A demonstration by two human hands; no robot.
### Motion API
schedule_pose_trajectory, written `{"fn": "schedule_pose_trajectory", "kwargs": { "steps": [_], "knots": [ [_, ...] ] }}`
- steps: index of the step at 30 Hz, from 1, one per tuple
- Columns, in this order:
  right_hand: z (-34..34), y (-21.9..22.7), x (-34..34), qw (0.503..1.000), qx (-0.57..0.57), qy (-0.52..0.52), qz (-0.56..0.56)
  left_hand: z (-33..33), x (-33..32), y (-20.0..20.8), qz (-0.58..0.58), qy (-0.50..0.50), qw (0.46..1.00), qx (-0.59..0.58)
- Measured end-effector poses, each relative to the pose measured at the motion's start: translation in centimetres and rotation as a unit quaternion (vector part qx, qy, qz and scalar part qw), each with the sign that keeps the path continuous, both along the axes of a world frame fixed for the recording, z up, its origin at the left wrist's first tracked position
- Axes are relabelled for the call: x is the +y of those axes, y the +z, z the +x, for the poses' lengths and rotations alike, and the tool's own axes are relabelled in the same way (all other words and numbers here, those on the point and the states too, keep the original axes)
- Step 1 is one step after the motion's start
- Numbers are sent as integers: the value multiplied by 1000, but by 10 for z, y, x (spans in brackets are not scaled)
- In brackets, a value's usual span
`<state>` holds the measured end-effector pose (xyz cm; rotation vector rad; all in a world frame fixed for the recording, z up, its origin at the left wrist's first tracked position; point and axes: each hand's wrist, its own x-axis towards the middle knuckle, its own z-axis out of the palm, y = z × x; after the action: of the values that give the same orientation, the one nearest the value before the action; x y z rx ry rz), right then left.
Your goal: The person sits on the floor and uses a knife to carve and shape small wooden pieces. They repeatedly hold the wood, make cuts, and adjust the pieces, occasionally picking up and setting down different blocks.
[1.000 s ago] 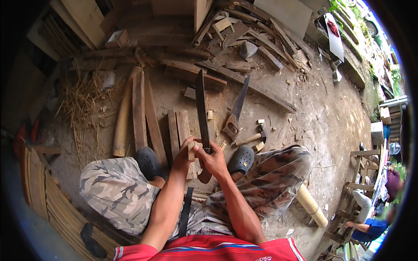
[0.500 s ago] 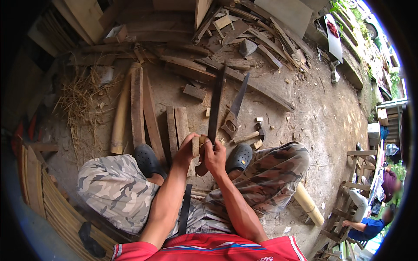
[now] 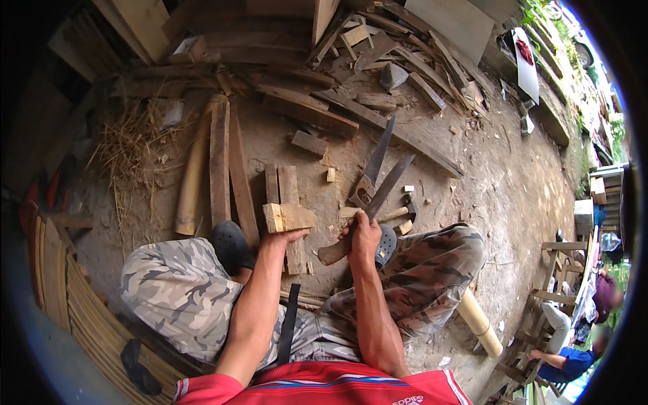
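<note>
My left hand point(image 3: 287, 236) is closed around a short, pale block of wood point(image 3: 293, 218), held above two planks lying side by side point(image 3: 288, 185). In my right hand point(image 3: 364, 236) is a machete point(image 3: 390, 184), gripped near where its blade meets the wooden handle point(image 3: 335, 252). The dark blade points away and to the right, apart from the block. Just beyond it a handsaw point(image 3: 370, 177) lies on the ground, partly behind the machete. A hammer point(image 3: 399, 212) rests to the right of my right hand.
Long boards point(image 3: 219, 162) and a bamboo pole point(image 3: 192, 175) lie to the left, near straw point(image 3: 131, 148). Scrap wood point(image 3: 432, 67) is piled at the back. Another bamboo piece point(image 3: 480, 322) sits beside my right knee. At far right a person in blue point(image 3: 570, 362) sits by wooden frames.
My hands have moved apart. The machete has swung from upright to leaning right, while the block has turned sideways and shifted left, away from the blade.
</note>
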<state>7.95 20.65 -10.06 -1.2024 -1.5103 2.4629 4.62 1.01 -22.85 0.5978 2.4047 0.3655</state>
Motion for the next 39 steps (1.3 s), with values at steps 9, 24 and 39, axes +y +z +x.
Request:
{"fn": "schedule_pose_trajectory", "kwargs": {
  "steps": [9,24,39],
  "knots": [
    [36,43,-45,886,114,277,353,42,-29,-130,527,421,723,-147],
    [64,60,-48,708,-11,458,538,37,32,59,603,546,548,-198],
    [19,71,-3,853,82,268,441,-7,26,70,656,453,543,-265]
  ]
}}
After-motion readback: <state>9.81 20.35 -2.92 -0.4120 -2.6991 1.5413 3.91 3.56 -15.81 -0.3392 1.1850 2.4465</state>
